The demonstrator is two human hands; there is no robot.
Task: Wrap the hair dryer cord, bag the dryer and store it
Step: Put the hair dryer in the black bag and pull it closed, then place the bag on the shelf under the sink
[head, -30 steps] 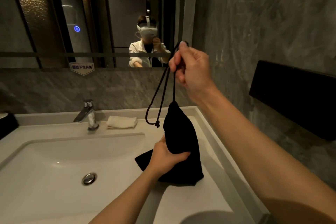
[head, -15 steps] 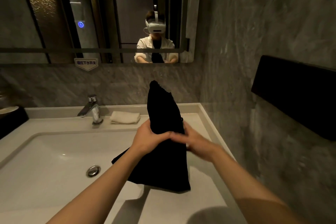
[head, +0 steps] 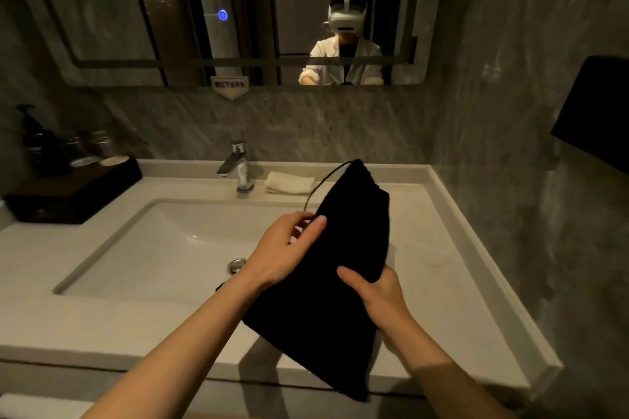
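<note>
A black drawstring bag (head: 333, 286) is held tilted above the right side of the white counter, its cinched top pointing up and away. The hair dryer itself is hidden; the bag bulges. My left hand (head: 284, 253) presses on the bag's left edge, with the thin drawstring (head: 321, 185) looping from the bag's top down to its fingers. My right hand (head: 377, 294) grips the bag from the right side at mid-height, thumb on the front of the fabric.
A white sink basin (head: 146, 262) with drain (head: 236, 265) lies to the left, a chrome tap (head: 238, 165) and folded white cloth (head: 289, 182) behind. A dark tray with bottles (head: 73, 187) sits at far left. A black box (head: 595, 112) hangs on the right wall. A mirror above shows a person.
My right hand dropped from holding the drawstring high to gripping the bag's side. The bag has tipped from upright to slanted and sits lower, nearer me. The view has pulled back.
</note>
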